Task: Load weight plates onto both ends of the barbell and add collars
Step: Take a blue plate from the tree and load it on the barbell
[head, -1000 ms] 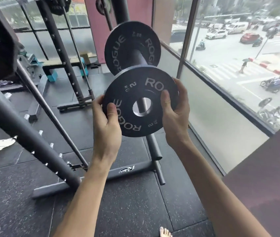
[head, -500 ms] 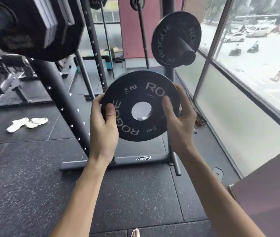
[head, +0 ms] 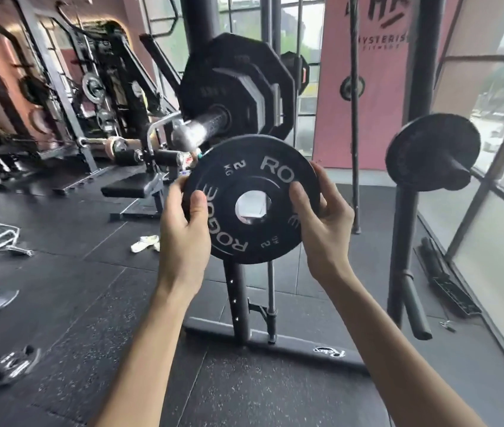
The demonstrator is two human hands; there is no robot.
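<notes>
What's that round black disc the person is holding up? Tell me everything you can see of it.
The weight plate is a flat matte-black disc, seemingly rubber-coated, with grey "ROGUE" and "2 KG" lettering and a round centre hole. It is held upright, facing the camera, gripped at its edges by the left hand and right hand, just below the barbell sleeve.

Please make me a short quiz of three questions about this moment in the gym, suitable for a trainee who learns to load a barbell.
1. True or false: the small plate is already on the barbell sleeve.
2. Which weight is printed on the small plate? A) 2 KG B) 5 KG C) 10 KG
3. Fill in: the left hand and the right hand grip the plate at its opposite ____.

Key:
1. False. Both hands hold it in the air, below and in front of the sleeve end; the large plates already sit on the bar.
2. A.
3. Edges.
</notes>
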